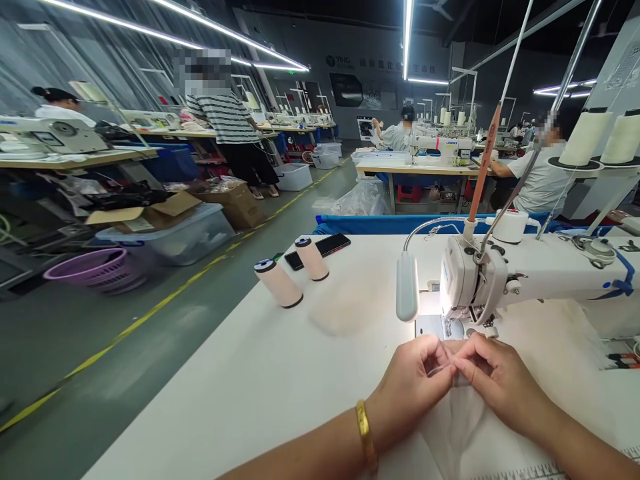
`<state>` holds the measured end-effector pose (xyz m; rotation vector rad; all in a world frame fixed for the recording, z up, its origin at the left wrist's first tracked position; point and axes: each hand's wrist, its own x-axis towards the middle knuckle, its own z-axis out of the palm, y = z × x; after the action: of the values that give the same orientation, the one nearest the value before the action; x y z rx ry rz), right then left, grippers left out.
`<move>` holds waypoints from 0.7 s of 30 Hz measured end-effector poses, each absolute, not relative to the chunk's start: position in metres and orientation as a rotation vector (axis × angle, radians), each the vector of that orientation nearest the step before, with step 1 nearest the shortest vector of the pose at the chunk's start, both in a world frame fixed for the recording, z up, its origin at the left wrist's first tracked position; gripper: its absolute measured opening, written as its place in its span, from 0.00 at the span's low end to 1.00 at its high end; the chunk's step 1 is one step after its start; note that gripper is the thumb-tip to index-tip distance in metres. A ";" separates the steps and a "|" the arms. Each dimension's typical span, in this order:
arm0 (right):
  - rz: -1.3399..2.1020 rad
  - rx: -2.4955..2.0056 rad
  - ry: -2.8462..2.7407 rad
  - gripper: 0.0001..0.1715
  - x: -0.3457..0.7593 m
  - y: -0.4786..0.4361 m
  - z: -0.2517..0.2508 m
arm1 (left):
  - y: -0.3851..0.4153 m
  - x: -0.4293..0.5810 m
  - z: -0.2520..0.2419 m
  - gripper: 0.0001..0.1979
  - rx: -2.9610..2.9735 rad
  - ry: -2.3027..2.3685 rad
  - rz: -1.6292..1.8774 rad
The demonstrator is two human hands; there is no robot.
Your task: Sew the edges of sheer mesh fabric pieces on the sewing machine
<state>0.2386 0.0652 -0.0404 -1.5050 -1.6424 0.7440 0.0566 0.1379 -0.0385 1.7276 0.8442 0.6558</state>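
Note:
My left hand (417,377), with a gold bangle (365,427) at its wrist, pinches a thin sheer fabric (457,420) between thumb and fingers. Right beside it, my right hand (493,373) pinches the same fabric, the fingertips of both hands nearly meeting. The pale cloth hangs from them toward the table's near edge. Just beyond the hands is the sewing machine (470,280), its needle area above a metal plate (433,327). A small lamp (407,287) lights that spot. Another piece of sheer cloth (345,307) lies flat on the left.
Two pale pink thread spools (279,283) stand left on the white table (210,400), near a dark phone (325,250). A ruler (535,472) lies at the near edge. Thread cones (585,137) stand right. Across the aisle are a purple basket (95,270) and a standing person (225,120).

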 end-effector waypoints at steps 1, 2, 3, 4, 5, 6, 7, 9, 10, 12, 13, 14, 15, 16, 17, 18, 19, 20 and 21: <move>0.714 -1.507 -1.651 0.15 0.239 0.065 -0.041 | 0.138 0.057 -0.039 0.15 1.723 0.855 0.657; 0.688 -1.507 -1.660 0.14 0.239 0.064 -0.042 | 0.139 0.057 -0.039 0.15 1.716 0.863 0.653; 0.667 -1.504 -1.670 0.14 0.239 0.064 -0.042 | 0.139 0.057 -0.039 0.14 1.707 0.868 0.645; 0.656 -1.502 -1.678 0.14 0.239 0.064 -0.042 | 0.140 0.057 -0.038 0.13 1.697 0.871 0.637; 0.653 -1.498 -1.681 0.13 0.239 0.064 -0.042 | 0.140 0.057 -0.038 0.12 1.685 0.870 0.631; 0.656 -1.494 -1.683 0.13 0.239 0.063 -0.042 | 0.141 0.057 -0.038 0.11 1.675 0.864 0.626; 0.660 -1.489 -1.686 0.13 0.239 0.063 -0.042 | 0.141 0.056 -0.038 0.10 1.667 0.854 0.621; 0.648 -1.474 -1.705 0.13 0.239 0.063 -0.041 | 0.141 0.056 -0.038 0.10 1.661 0.829 0.612; 0.630 -1.463 -1.720 0.13 0.240 0.063 -0.042 | 0.141 0.056 -0.038 0.10 1.661 0.818 0.608; 0.584 -1.445 -1.750 0.12 0.240 0.063 -0.042 | 0.141 0.057 -0.040 0.10 1.659 0.799 0.604; 0.565 -1.441 -1.758 0.12 0.240 0.063 -0.043 | 0.142 0.057 -0.040 0.10 1.656 0.794 0.605; 0.553 -1.440 -1.764 0.12 0.240 0.063 -0.044 | 0.142 0.057 -0.041 0.10 1.652 0.791 0.606; 0.547 -1.442 -1.766 0.12 0.240 0.063 -0.044 | 0.142 0.057 -0.041 0.11 1.647 0.789 0.605; 0.547 -1.446 -1.768 0.12 0.241 0.063 -0.044 | 0.142 0.057 -0.041 0.11 1.643 0.788 0.603; 0.553 -1.455 -1.768 0.12 0.241 0.063 -0.044 | 0.142 0.057 -0.040 0.12 1.643 0.789 0.601; 0.562 -1.467 -1.769 0.12 0.241 0.063 -0.043 | 0.142 0.057 -0.039 0.12 1.646 0.791 0.599; 0.570 -1.481 -1.770 0.12 0.241 0.063 -0.043 | 0.142 0.056 -0.038 0.12 1.655 0.794 0.598; 0.575 -1.498 -1.771 0.13 0.241 0.063 -0.042 | 0.142 0.056 -0.037 0.11 1.676 0.799 0.600; 0.573 -1.516 -1.770 0.13 0.241 0.063 -0.042 | 0.142 0.056 -0.036 0.11 1.710 0.806 0.606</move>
<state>0.2410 0.0629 -0.0418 -1.5159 -1.7702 0.5734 0.0558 0.1419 -0.0363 1.7100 0.8062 0.6061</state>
